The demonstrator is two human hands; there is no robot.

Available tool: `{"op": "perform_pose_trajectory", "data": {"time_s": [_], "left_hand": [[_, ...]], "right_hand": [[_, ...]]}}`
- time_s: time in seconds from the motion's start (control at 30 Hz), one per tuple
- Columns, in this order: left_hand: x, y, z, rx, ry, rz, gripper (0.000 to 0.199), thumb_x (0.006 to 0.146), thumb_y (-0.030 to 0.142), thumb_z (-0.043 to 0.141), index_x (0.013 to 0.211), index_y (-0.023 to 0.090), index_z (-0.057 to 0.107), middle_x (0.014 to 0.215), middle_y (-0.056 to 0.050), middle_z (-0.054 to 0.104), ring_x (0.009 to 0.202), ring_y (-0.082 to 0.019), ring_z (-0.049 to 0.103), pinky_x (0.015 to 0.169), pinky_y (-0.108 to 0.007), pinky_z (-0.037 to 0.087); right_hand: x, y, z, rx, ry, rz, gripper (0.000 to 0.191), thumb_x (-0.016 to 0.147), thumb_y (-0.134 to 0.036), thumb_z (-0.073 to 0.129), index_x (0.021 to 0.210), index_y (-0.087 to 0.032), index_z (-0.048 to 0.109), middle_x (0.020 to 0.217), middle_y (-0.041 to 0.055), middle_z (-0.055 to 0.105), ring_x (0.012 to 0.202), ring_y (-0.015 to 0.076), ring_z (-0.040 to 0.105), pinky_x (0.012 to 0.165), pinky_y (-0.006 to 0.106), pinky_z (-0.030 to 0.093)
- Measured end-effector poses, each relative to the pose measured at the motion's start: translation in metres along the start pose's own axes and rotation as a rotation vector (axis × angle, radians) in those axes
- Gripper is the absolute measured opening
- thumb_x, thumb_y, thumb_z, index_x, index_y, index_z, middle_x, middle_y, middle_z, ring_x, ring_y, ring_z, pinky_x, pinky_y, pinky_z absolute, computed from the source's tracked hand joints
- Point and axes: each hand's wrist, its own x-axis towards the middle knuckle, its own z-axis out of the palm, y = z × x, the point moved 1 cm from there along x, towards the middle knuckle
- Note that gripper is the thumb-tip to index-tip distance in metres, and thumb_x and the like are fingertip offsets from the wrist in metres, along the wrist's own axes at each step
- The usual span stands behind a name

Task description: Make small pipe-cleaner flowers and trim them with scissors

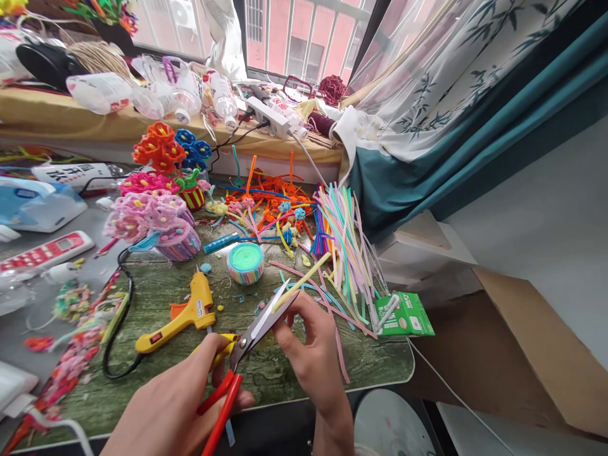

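Observation:
My left hand [166, 402] is closed around scissors [259, 329] with red handles, their blades parted and pointing up and away. Between the blades lies one end of a pale yellow pipe cleaner [311, 272], pinched near there by the thumb and fingers of my right hand [311, 342]. A yellow looped thing [227, 347], mostly hidden, shows behind my left fingers. Just beyond is a yellow hot glue gun [197, 310] lying on its side. Ahead of the blades stands a round striped piece with a coiled green top [246, 258].
Pastel pipe cleaners [344, 240] are bundled on the right beside a green packet [406, 315]. Orange pipe-cleaner pieces [273, 190] cover the back. Pink pipe-cleaner flowers [147, 215] stand in a pot at left. A black cord [130, 297] loops near the glue gun. An open cardboard box [536, 342] is at right.

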Motion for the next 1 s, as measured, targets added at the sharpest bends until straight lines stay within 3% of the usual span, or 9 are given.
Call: {"op": "perform_pose_trajectory", "data": {"time_s": [0.1, 0.23, 0.5, 1.0], "left_hand": [[0.007, 0.011, -0.005, -0.012, 0.055, 0.015, 0.016, 0.085, 0.04, 0.068, 0.101, 0.035, 0.066, 0.071, 0.012, 0.081, 0.057, -0.019, 0.08, 0.053, -0.023, 0.057], [0.01, 0.017, -0.006, -0.034, 0.014, -0.024, 0.015, 0.081, 0.045, 0.066, 0.091, 0.034, 0.065, 0.066, 0.009, 0.081, 0.054, -0.022, 0.079, 0.05, -0.027, 0.057], [-0.005, -0.006, 0.012, 0.115, 0.035, 0.05, 0.012, 0.093, 0.038, 0.063, 0.105, 0.035, 0.061, 0.077, 0.009, 0.079, 0.063, -0.022, 0.079, 0.058, -0.026, 0.055], [-0.004, -0.009, 0.007, 0.21, 0.026, 0.078, 0.017, 0.096, 0.044, 0.067, 0.11, 0.035, 0.063, 0.085, 0.006, 0.086, 0.071, -0.024, 0.084, 0.061, -0.026, 0.057]], "right_hand": [[0.001, -0.001, 0.0, -0.005, 0.009, -0.004, 0.013, 0.094, -0.018, 0.072, 0.082, -0.023, 0.07, 0.08, -0.0029, 0.066, 0.076, 0.0161, 0.061, 0.071, 0.026, 0.048], [0.001, -0.002, 0.001, -0.002, 0.011, -0.006, 0.015, 0.095, -0.02, 0.073, 0.08, -0.023, 0.07, 0.08, -0.0019, 0.068, 0.076, 0.0169, 0.063, 0.071, 0.027, 0.049], [-0.004, -0.003, 0.006, 0.013, 0.022, 0.01, 0.01, 0.094, -0.018, 0.072, 0.085, -0.023, 0.072, 0.085, -0.0006, 0.073, 0.078, 0.0176, 0.066, 0.072, 0.028, 0.051], [-0.004, -0.006, -0.001, -0.104, 0.012, -0.003, 0.012, 0.095, -0.019, 0.069, 0.084, -0.024, 0.07, 0.084, -0.0013, 0.07, 0.078, 0.0175, 0.064, 0.072, 0.028, 0.049]]}}
